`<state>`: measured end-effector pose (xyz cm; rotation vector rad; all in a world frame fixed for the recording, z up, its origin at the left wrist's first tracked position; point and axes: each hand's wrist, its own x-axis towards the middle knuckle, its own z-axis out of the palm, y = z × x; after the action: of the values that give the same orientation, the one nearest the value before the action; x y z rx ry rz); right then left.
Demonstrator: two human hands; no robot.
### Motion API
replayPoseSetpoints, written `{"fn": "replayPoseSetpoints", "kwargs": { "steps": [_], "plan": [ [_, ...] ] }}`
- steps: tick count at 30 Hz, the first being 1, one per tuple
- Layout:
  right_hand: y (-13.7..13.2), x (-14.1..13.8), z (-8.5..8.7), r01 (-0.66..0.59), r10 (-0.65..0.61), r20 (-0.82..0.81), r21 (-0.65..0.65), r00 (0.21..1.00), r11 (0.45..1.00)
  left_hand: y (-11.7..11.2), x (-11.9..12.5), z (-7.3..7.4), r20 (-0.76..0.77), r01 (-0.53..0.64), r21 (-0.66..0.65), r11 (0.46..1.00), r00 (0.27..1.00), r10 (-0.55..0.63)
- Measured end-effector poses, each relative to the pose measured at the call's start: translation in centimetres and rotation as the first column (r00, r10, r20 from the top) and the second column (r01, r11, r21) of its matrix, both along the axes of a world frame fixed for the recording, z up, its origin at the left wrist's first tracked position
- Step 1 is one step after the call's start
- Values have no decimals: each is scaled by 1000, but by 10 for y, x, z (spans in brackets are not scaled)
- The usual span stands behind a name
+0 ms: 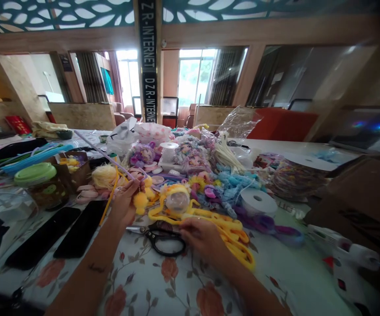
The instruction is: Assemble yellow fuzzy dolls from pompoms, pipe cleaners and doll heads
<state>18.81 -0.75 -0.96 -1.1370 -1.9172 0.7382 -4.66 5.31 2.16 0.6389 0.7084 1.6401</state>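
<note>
My left hand (127,202) is closed round a thin lilac pipe cleaner (102,153), which slants up and to the left. Yellow pom-poms (140,202) hang beside its fingertips. Pinched fingers of my right hand (203,237) are on a yellow fuzzy cord (231,224), whose loops spread behind and to the right of that hand. Black-handled scissors (166,245) lie on the table between my hands, close to my right fingers. Just beyond, a clear round piece with a yellow fluffy edge (177,201) rests on the cord.
A heap of craft pieces and ribbons fills the middle, with white spools (258,202). Two black phones (80,230) and a green-lidded jar (40,184) stand left. At right are a white glue gun (349,259) and a cardboard box (357,197). The floral tablecloth (144,281) lies beneath.
</note>
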Motion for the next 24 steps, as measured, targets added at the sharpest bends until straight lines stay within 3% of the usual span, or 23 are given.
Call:
{"fn": "replayPoseSetpoints", "kwargs": {
  "steps": [3, 6, 9, 13, 16, 18, 19, 21, 22, 24],
  "plan": [
    [-7, -19, -10, -150, 133, 203, 72, 970, 986, 3, -1, -4, 7, 30, -15, 999, 1000, -30],
    [-4, -33, -13, -132, 113, 303, 42, 946, 990, 5, 2, -11, 9, 118, -10, 993, 993, -118],
    [3, -40, -6, -90, 80, 436, 3, 896, 996, 6, 4, -15, -3, 187, -26, 982, 982, -187],
    [4, -38, 8, -142, 116, 530, 8, 840, 990, 4, 6, -15, -21, 207, -33, 978, 978, -208],
    [2, -20, 17, -151, 146, 445, -24, 884, 988, 3, 6, -13, -39, 209, -16, 978, 977, -209],
    [3, -1, 21, -135, 204, 372, -203, 906, 970, 3, 5, -14, -44, 191, -15, 981, 980, -191],
    [5, 9, 23, -168, 262, 288, -314, 921, 935, 3, 5, -14, -46, 185, -14, 983, 982, -185],
    [9, 29, 28, -266, 356, 66, -543, 932, 796, 5, 5, -16, -39, 188, -3, 982, 981, -188],
    [10, 37, 30, -318, 366, -48, -607, 929, 729, 5, 5, -16, -34, 194, 3, 981, 980, -194],
    [11, 47, 36, -378, 312, -218, -625, 925, 683, 5, 5, -17, -17, 203, 0, 979, 979, -203]
  ]
}}
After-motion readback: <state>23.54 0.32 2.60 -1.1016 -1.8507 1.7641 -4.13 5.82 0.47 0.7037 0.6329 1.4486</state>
